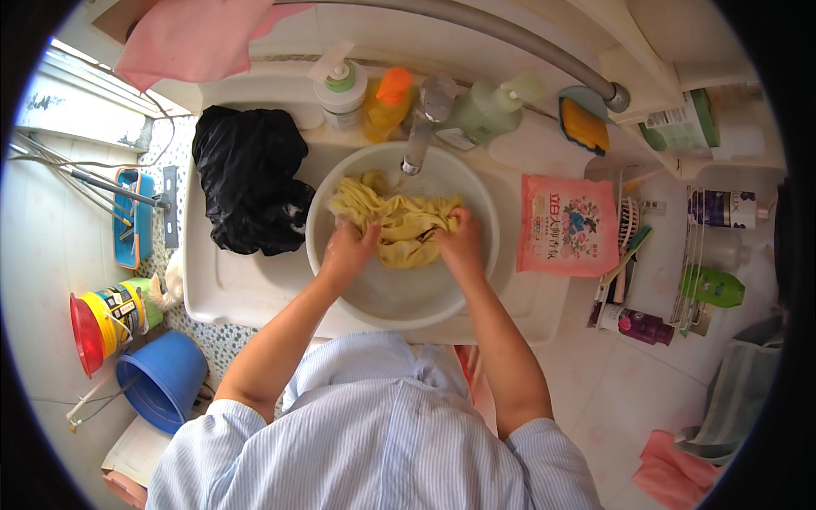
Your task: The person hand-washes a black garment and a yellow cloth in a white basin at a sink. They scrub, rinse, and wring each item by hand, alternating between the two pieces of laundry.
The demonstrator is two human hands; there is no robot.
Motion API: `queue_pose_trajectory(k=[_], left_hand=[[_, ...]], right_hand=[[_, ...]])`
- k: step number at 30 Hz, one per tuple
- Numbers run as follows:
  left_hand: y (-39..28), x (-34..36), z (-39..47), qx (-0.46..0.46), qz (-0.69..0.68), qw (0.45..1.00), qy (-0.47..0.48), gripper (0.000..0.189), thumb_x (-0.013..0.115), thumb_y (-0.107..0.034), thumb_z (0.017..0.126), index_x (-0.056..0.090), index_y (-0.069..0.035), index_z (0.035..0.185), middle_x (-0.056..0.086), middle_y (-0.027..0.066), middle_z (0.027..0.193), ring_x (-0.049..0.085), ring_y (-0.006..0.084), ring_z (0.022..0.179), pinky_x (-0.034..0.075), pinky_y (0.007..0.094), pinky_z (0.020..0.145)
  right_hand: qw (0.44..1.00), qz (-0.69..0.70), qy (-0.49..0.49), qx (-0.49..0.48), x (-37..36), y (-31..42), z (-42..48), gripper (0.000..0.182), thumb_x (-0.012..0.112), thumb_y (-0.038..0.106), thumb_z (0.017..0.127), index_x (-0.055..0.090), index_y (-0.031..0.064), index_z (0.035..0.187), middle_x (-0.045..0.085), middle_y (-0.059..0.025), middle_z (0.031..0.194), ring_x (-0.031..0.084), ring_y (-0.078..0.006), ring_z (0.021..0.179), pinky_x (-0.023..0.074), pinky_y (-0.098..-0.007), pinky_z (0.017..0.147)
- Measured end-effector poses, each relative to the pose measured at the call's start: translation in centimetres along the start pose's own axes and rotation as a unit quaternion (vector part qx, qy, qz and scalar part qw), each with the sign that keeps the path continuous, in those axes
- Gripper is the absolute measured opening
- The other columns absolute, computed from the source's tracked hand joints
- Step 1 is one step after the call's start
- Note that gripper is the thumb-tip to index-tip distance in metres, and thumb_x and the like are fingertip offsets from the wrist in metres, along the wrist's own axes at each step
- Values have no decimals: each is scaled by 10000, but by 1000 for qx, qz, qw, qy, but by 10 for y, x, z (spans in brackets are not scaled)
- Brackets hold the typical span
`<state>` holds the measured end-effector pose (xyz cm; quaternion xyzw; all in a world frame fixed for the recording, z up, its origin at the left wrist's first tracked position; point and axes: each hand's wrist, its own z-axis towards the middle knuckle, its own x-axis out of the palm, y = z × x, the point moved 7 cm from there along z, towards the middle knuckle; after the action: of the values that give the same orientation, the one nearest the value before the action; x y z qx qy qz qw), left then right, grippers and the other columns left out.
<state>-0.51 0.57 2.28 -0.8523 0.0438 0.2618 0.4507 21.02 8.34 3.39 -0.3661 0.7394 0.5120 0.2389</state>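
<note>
A wet yellow cloth point(408, 233) lies bunched and wrinkled in a round white basin point(319, 280) holding some cloudy water. My left hand point(349, 250) grips the cloth's left part, its fingertips partly hidden by the folds. At the opposite end, my right hand point(461, 239) is closed on a bunched edge of the same cloth. The chrome faucet point(417, 143) reaches over the basin's far rim, with its spout above the cloth.
Left of the basin, a black bundle point(248, 178) rests on the white sink point(217, 290). Pump bottles point(342, 95) and an orange-capped bottle point(386, 108) line the back. A pink packet point(567, 226) lies right, near a wire rack point(685, 268). A blue bucket point(162, 382) is lower left.
</note>
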Motion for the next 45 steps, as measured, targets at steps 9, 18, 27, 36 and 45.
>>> queue_pose_trajectory(k=[9, 18, 27, 36, 45], left_hand=[[-16, 60, 25, 236, 411, 880, 37, 605, 592, -428, 759, 426, -208, 1297, 252, 125, 1403, 215, 375, 1273, 255, 638, 920], [-13, 88, 94, 109, 377, 917, 66, 320, 610, -370, 740, 615, -117, 937, 573, 143, 1036, 560, 342, 943, 471, 437, 735], [-9, 35, 78, 46, 129, 991, -10, 367, 620, -316, 749, 559, -29, 969, 569, 218, 933, 540, 393, 900, 444, 439, 755], [-30, 5, -14, 197, 262, 945, -9, 597, 650, -328, 733, 406, -77, 1217, 277, 202, 1308, 275, 434, 1188, 358, 495, 902], [21, 79, 74, 42, 376, 916, 135, 429, 576, -230, 762, 503, -151, 1177, 580, 163, 985, 558, 361, 934, 478, 425, 736]], right_hand=[[926, -318, 161, -123, 58, 4, 26, 843, 738, 239, 642, 298, 208, 1361, 300, -171, 1283, 378, -391, 1147, 401, -398, 924], [970, -205, -61, -112, 93, -13, 74, 504, 689, 214, 634, 547, 59, 1092, 504, -213, 1138, 485, -374, 1032, 430, -388, 864], [985, -41, 105, -134, 41, 33, 81, 371, 634, 178, 679, 615, 102, 1042, 444, -187, 1221, 481, -303, 1065, 416, -377, 893], [950, -100, 142, -261, -1, 17, -13, 647, 673, 254, 699, 422, 205, 1293, 335, -142, 1305, 293, -406, 1187, 308, -496, 964], [978, -154, 44, -131, 104, 8, 68, 536, 624, 321, 740, 479, 196, 1241, 393, -194, 1289, 390, -413, 1145, 374, -464, 925]])
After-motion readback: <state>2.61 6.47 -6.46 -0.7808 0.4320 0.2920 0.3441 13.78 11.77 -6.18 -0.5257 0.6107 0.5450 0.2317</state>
